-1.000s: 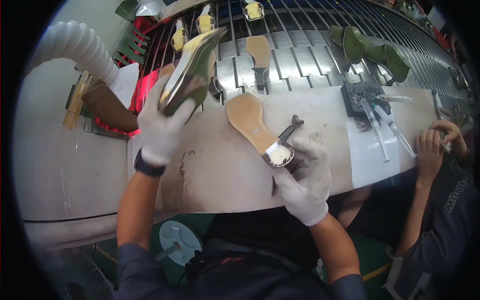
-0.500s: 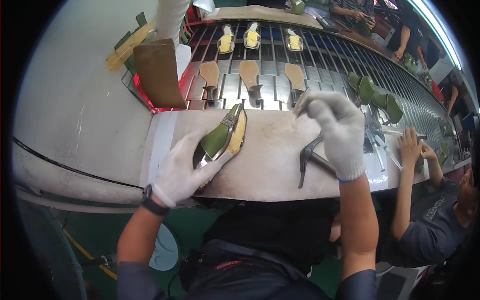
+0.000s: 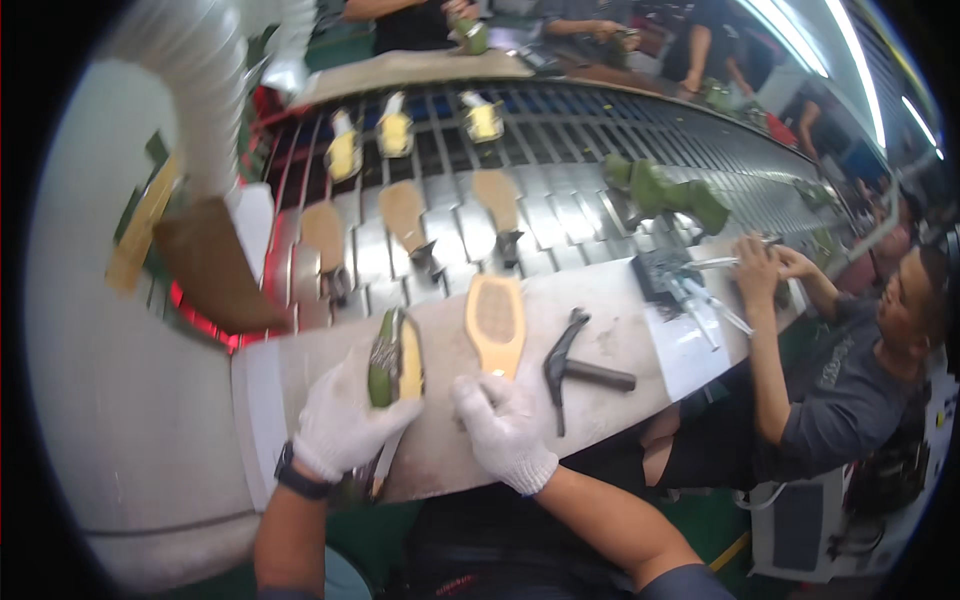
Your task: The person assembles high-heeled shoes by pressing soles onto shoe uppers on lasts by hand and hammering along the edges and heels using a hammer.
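Note:
My gloved left hand (image 3: 345,418) is closed around a green shoe upper (image 3: 383,365) on its last. The shoe lies on its side, with its yellow underside (image 3: 412,360) facing right. Just to the right, my gloved right hand (image 3: 508,432) pinches the narrow end of a tan shoe sole (image 3: 496,322). The sole's broad end points away from me, and a textured oval patch shows on its face. My fingers hide its near end. Shoe and sole are apart. Right of the sole, a hammer (image 3: 602,376) rests on the workbench (image 3: 560,470).
Beyond the bench runs a metal conveyor (image 3: 570,215) carrying tan heeled soles (image 3: 404,215), yellow-bottomed shoes (image 3: 397,135) and green shoes (image 3: 665,195). A dark container (image 3: 655,278) with syringe-like tools (image 3: 705,310) stands near a co-worker (image 3: 850,385) at right. A brown board (image 3: 215,265) hangs at left.
The view has swung right. My right hand has come down and nearer the left, and the sole now shows its flat face. The left hand keeps its hold on the shoe.

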Demonstrator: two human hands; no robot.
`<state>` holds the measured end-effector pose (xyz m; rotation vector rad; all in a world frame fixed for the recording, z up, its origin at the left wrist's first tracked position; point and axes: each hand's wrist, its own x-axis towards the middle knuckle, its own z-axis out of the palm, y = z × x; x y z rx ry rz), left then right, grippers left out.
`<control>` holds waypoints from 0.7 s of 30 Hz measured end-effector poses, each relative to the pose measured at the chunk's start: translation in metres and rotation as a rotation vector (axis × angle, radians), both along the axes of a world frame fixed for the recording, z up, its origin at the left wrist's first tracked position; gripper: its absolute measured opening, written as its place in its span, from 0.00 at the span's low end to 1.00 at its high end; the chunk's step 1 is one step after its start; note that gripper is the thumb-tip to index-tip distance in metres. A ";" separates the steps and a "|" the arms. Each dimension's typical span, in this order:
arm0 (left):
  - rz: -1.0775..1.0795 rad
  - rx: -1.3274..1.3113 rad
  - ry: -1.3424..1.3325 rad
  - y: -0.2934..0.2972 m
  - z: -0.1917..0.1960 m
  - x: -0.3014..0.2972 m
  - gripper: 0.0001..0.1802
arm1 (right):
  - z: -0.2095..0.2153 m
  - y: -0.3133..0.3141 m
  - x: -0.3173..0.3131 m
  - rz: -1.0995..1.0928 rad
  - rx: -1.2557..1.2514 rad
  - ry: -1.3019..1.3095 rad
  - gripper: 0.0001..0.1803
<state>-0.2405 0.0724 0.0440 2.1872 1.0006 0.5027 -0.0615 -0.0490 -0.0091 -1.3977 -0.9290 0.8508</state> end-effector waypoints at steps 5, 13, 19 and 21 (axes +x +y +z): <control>-0.009 -0.056 0.014 -0.004 0.003 0.016 0.36 | 0.006 -0.002 0.034 0.028 -0.103 0.033 0.26; -0.034 -0.109 -0.053 -0.018 0.009 0.029 0.28 | -0.013 -0.029 0.027 -0.069 0.040 -0.278 0.16; 0.139 0.044 -0.076 -0.015 0.008 0.019 0.24 | -0.035 -0.068 0.042 -0.162 0.150 -0.762 0.22; 0.061 -0.194 -0.488 -0.022 0.019 -0.001 0.32 | -0.019 -0.065 0.043 -0.093 0.192 -0.765 0.20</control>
